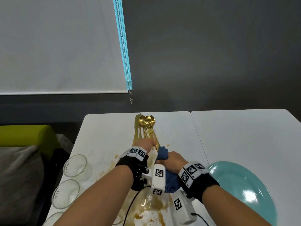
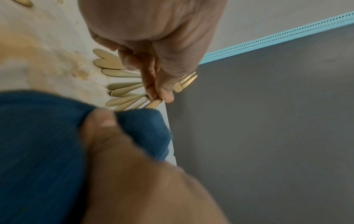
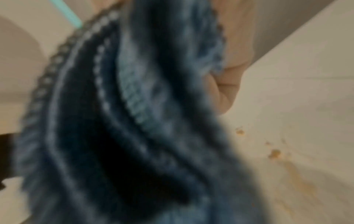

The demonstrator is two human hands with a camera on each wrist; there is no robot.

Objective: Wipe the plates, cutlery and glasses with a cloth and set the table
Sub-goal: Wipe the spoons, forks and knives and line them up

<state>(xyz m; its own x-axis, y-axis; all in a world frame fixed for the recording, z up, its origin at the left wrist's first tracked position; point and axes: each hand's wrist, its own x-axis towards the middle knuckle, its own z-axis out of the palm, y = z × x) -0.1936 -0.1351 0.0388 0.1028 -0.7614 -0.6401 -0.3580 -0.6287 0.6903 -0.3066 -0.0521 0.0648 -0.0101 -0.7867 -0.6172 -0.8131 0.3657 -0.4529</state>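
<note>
My left hand (image 1: 152, 142) pinches a gold fork (image 1: 151, 132) by the middle of its handle, lifted off the pile of gold cutlery (image 1: 144, 123) at the table's far edge. In the left wrist view the left hand (image 2: 159, 97) holds the fork (image 2: 185, 83) with its tines pointing away, and the handle end meets the blue cloth (image 2: 38, 151). My right hand (image 1: 171, 161) grips the bunched blue cloth (image 1: 162, 152) just right of the fork. The right wrist view is mostly filled by the blurred cloth (image 3: 134, 121), with a finger (image 3: 229, 84) curled round it.
Three empty glasses (image 1: 76, 165) (image 1: 66, 193) (image 1: 52, 219) stand along the left edge of the white table (image 1: 179, 128). A teal plate (image 1: 241, 190) lies at the near right. A brown spill (image 1: 153, 207) spreads under my wrists. A second white table (image 1: 244, 131) adjoins on the right.
</note>
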